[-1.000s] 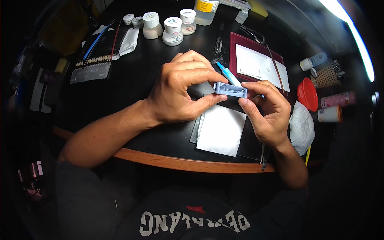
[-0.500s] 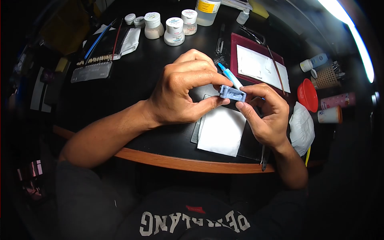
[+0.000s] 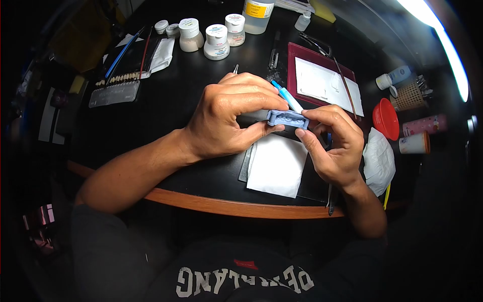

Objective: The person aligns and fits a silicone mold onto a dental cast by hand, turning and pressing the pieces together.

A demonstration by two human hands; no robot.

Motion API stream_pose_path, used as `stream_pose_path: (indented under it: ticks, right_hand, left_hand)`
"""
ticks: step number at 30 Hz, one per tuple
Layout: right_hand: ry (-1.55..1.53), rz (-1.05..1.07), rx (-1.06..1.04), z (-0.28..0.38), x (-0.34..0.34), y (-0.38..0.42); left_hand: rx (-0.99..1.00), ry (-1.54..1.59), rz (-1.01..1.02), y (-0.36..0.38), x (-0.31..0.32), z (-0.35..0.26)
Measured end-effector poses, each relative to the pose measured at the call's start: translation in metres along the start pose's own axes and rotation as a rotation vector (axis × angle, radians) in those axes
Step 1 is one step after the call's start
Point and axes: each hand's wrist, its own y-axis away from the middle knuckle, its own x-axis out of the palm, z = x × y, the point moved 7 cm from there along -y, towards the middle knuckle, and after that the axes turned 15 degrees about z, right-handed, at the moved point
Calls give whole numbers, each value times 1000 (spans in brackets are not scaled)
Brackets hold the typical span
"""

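Note:
A small grey-blue dental model (image 3: 288,121) with a raised rim and a row of tooth shapes is held up over the desk, its hollow side towards me. My left hand (image 3: 229,113) is closed on its left end, thumb below and fingertips on top. At the right end, my right hand (image 3: 334,138) pinches it between thumb and forefinger. Just behind the model shows a blue and white pen-like tube (image 3: 288,94), its lower end overlapped by my fingers. Below the hands lies a folded white tissue (image 3: 276,168) on a flat dark grey plate.
A maroon tray (image 3: 293,68) with white paper and a brush stands beyond my right hand. White-capped jars (image 3: 217,45) and a large bottle (image 3: 258,17) are at the back. On the right are a red bowl (image 3: 385,119) and a white crumpled bundle (image 3: 378,161); a tooth shade guide (image 3: 114,93) lies left.
The dental model has shifted slightly left and tilted, so more of its tooth row shows. A thin metal tip now shows above my left hand. Both hands keep their hold.

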Motion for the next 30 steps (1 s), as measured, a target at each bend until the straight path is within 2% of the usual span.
stream_pose_path:
  ticks: [4, 8, 14, 17, 30]
  right_hand:
    - [-11, 52, 53, 1, 4, -1]
    - [10, 100, 4, 1, 12, -2]
    - [41, 28, -54, 5, 5, -2]
    - [49, 55, -65, 11, 4, -2]
    - [-4, 35, -83, 10, 9, 0]
  left_hand:
    - [14, 35, 0, 2, 2, -4]
    - [42, 97, 6, 2, 0, -11]
    - [48, 59, -23, 1, -5, -11]
    - [-28, 98, -18, 1, -4, -9]
    - [36, 13, 46, 1, 1, -12]
